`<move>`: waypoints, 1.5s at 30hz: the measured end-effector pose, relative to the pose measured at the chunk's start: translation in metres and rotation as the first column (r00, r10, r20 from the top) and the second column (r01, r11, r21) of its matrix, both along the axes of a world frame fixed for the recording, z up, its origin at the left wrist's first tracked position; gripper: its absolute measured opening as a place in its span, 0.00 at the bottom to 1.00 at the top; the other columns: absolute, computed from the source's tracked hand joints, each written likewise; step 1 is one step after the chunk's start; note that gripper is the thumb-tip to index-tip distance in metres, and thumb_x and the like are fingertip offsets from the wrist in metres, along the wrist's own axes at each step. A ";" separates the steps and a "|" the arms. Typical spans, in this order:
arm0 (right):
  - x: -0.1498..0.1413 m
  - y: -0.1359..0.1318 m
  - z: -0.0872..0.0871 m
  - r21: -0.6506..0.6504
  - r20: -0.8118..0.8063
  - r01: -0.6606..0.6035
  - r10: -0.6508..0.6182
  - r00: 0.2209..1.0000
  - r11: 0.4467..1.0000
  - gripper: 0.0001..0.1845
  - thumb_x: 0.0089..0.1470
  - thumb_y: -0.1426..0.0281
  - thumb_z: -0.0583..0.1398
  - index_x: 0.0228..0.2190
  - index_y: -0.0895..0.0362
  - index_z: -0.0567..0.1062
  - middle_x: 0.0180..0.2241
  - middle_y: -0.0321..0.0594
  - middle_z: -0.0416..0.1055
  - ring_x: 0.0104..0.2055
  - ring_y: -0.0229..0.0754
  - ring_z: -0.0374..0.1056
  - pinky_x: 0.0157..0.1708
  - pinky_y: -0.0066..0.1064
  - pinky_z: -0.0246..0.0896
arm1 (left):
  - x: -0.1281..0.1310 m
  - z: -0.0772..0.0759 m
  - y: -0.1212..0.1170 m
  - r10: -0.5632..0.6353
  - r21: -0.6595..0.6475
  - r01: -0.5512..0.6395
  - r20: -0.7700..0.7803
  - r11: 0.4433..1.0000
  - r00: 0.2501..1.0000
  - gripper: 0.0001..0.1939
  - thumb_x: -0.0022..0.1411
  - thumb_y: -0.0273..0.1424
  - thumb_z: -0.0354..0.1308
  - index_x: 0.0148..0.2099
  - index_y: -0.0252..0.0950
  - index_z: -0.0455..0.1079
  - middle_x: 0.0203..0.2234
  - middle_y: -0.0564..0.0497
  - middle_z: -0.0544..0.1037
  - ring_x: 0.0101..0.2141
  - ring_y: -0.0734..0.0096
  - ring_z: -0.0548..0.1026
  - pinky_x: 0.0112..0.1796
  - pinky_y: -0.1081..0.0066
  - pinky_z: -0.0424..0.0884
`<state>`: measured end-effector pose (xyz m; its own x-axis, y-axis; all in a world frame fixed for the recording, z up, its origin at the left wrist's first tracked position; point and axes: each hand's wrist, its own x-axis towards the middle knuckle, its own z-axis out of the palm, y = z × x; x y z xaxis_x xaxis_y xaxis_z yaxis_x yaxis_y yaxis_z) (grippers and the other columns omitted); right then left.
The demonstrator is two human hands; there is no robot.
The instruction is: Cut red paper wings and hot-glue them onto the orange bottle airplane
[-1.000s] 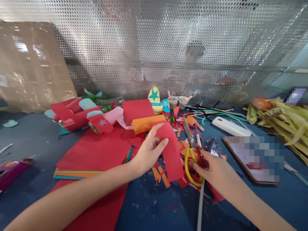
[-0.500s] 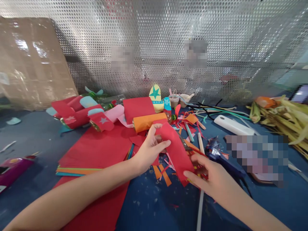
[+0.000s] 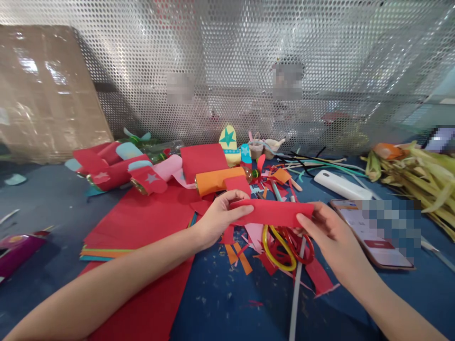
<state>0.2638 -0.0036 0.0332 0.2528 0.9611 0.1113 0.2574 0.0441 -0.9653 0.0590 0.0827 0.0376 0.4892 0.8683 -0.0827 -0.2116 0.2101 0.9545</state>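
A red paper strip [image 3: 272,212] is stretched level between both hands above the table. My left hand [image 3: 217,219] pinches its left end with thumb and fingers. My right hand [image 3: 329,232] pinches its right end. Just below the strip lie scissors [image 3: 284,241] with a yellow and a red handle loop, among red, orange and pink paper scraps [image 3: 245,258]. Neither hand touches the scissors.
A stack of red and coloured paper sheets [image 3: 142,222] lies at the left. Behind it are an orange paper roll [image 3: 217,180] and red decorated rolls [image 3: 117,173]. A phone [image 3: 377,232], a white case [image 3: 341,185] and green stalks [image 3: 419,175] lie at the right. Perforated metal wall [image 3: 249,57] closes the back.
My right hand has let go of the scissors, which now lie on the table, and taken the free end of the red strip. The strip went from hanging to stretched level.
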 end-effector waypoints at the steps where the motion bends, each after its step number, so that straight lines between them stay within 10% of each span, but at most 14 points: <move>1: 0.001 0.000 -0.001 0.006 0.005 0.008 -0.008 1.000 1.000 0.13 0.55 0.57 0.59 0.36 0.53 0.70 0.38 0.40 0.76 0.35 0.42 0.74 0.36 0.31 0.71 | 0.000 0.000 0.000 -0.005 0.012 0.005 -0.005 1.000 1.000 0.14 0.48 0.31 0.68 0.33 0.35 0.66 0.27 0.57 0.72 0.26 0.81 0.70 0.27 0.79 0.64; 15: -0.001 -0.002 0.002 0.062 0.001 0.117 -0.117 0.993 0.991 0.12 0.51 0.58 0.62 0.32 0.52 0.71 0.32 0.37 0.75 0.33 0.43 0.72 0.32 0.31 0.71 | -0.011 0.015 0.015 0.007 0.310 0.074 -0.252 0.948 0.968 0.07 0.54 0.33 0.62 0.31 0.34 0.70 0.22 0.55 0.74 0.23 0.75 0.74 0.26 0.74 0.70; 23: 0.001 -0.006 -0.004 -0.043 -0.333 0.053 -0.064 0.941 0.998 0.14 0.49 0.57 0.65 0.38 0.47 0.74 0.38 0.36 0.76 0.39 0.45 0.72 0.35 0.30 0.70 | -0.054 0.026 0.047 0.354 0.445 -0.249 -0.170 0.860 0.920 0.07 0.56 0.32 0.60 0.30 0.35 0.67 0.20 0.55 0.76 0.21 0.78 0.73 0.26 0.77 0.69; 27: -0.006 -0.006 -0.002 -0.154 -0.352 -0.134 0.072 0.933 0.979 0.19 0.48 0.56 0.65 0.40 0.51 0.73 0.35 0.39 0.78 0.36 0.45 0.74 0.33 0.31 0.70 | -0.055 0.017 0.030 0.255 0.394 -0.146 -0.242 0.907 0.936 0.09 0.56 0.34 0.59 0.29 0.35 0.68 0.18 0.54 0.76 0.20 0.78 0.73 0.26 0.77 0.69; 31: -0.012 -0.005 -0.005 -0.207 -0.328 -0.266 0.190 0.926 0.941 0.18 0.49 0.57 0.65 0.39 0.53 0.74 0.32 0.36 0.77 0.32 0.40 0.73 0.32 0.29 0.69 | -0.041 0.007 -0.006 -0.120 0.214 0.223 -0.407 0.951 0.906 0.13 0.58 0.38 0.56 0.30 0.34 0.70 0.20 0.48 0.78 0.21 0.70 0.76 0.24 0.72 0.72; 34: -0.014 -0.005 -0.009 -0.236 -0.273 -0.329 0.263 0.925 0.914 0.18 0.50 0.54 0.63 0.37 0.54 0.74 0.31 0.36 0.76 0.33 0.41 0.73 0.33 0.30 0.69 | -0.035 -0.003 -0.025 -0.229 0.219 0.409 -0.560 0.886 0.796 0.12 0.60 0.38 0.55 0.32 0.35 0.70 0.19 0.52 0.75 0.21 0.71 0.74 0.24 0.74 0.70; 40: -0.019 -0.010 -0.009 -0.293 -0.219 -0.331 0.274 0.936 0.897 0.17 0.51 0.53 0.60 0.36 0.53 0.73 0.29 0.36 0.73 0.31 0.41 0.71 0.32 0.30 0.68 | -0.049 -0.017 -0.011 0.421 0.788 0.425 -0.604 0.445 0.677 0.11 0.56 0.29 0.58 0.43 0.34 0.68 0.40 0.43 0.75 0.43 0.58 0.72 0.45 0.59 0.69; 45: -0.019 -0.011 -0.003 -0.285 -0.138 -0.286 0.256 0.957 0.915 0.15 0.50 0.55 0.60 0.33 0.53 0.74 0.24 0.34 0.70 0.27 0.40 0.68 0.26 0.28 0.67 | -0.058 -0.024 0.009 0.504 0.789 0.485 -0.614 0.377 0.607 0.17 0.52 0.25 0.58 0.46 0.33 0.67 0.42 0.42 0.75 0.44 0.57 0.73 0.49 0.55 0.68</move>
<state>0.2444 -0.0151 0.0300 -0.0267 0.9787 -0.2034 0.1818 -0.1953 -0.9637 0.0010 0.0921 0.0132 0.6665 0.6379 0.3859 0.5738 -0.7694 0.2808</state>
